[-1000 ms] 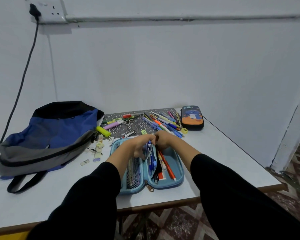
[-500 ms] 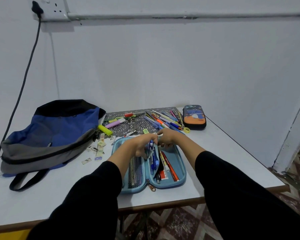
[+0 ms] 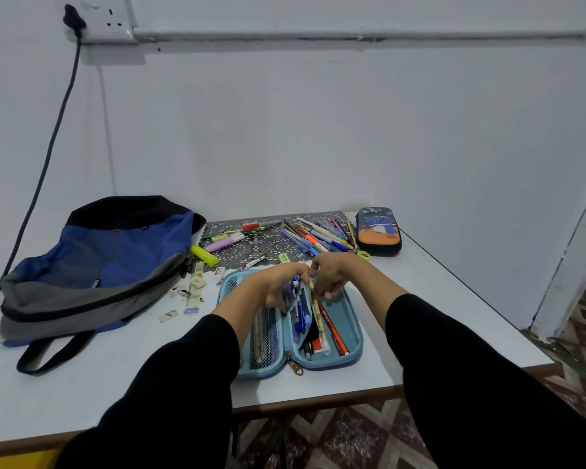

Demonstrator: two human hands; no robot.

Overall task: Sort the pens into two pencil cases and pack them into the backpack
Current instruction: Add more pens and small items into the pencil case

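The left grip (image 3: 271, 291) clasps a bunch of blue pens (image 3: 295, 286) over the far end of the open light-blue zip pencil case (image 3: 351, 316). The right grip (image 3: 332, 275) meets it fingertip to fingertip, its fingers curled down at the case's middle divider; whether they pinch the divider or a pen cannot be told. The case lies flat on the white surface (image 3: 454, 316) near its front edge, with a mesh pocket (image 3: 266, 336) in the left half and an orange pencil (image 3: 334, 331) among other pens in the right half. Behind it, a grey lace-patterned mat (image 3: 271, 247) carries a loose pile of coloured pens (image 3: 318, 233). A closed dark pencil case with an orange and blue cartoon (image 3: 379, 231) sits just right of the mat. A blue, grey and black fabric backpack (image 3: 95, 265) lies to the left. Lettering on the pens is too small to read.
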